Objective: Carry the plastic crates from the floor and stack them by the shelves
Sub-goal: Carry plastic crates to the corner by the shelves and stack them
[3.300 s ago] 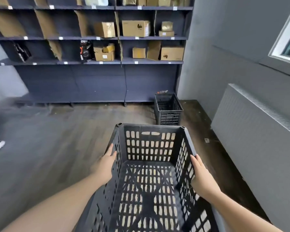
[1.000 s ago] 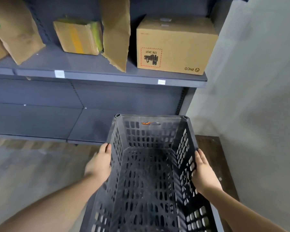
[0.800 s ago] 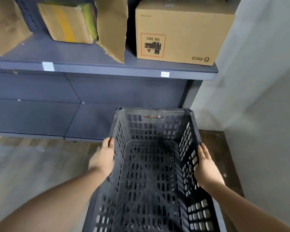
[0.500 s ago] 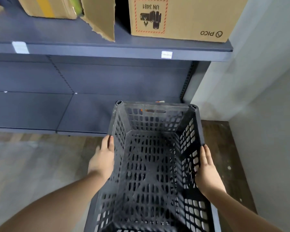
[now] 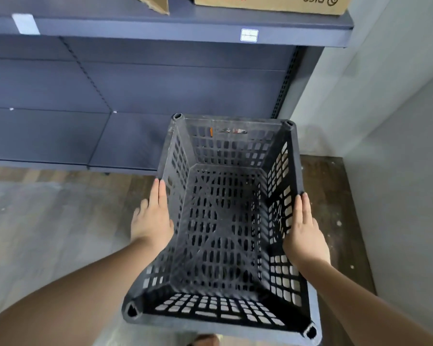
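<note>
I hold a black perforated plastic crate (image 5: 225, 221) between both hands, open side up and empty. My left hand (image 5: 153, 218) lies flat against its left wall, and my right hand (image 5: 305, 233) presses flat on the right wall. The crate's far end sits close to the base panel of the dark blue shelves (image 5: 135, 96), in the corner by the grey wall. Something orange (image 5: 211, 131) shows through the handle slot in the far wall. No second crate is visible below the held one.
The shelf edge (image 5: 160, 28) overhangs ahead, with a cardboard box (image 5: 273, 3) and a torn cardboard piece on it. A grey wall (image 5: 398, 121) closes in on the right. Wooden floor (image 5: 48, 221) spreads to the left.
I have walked up to the shelves with the crate. My view has tilted down, and the crate now sits lower in the corner. Both hands keep the same hold on its sides.
</note>
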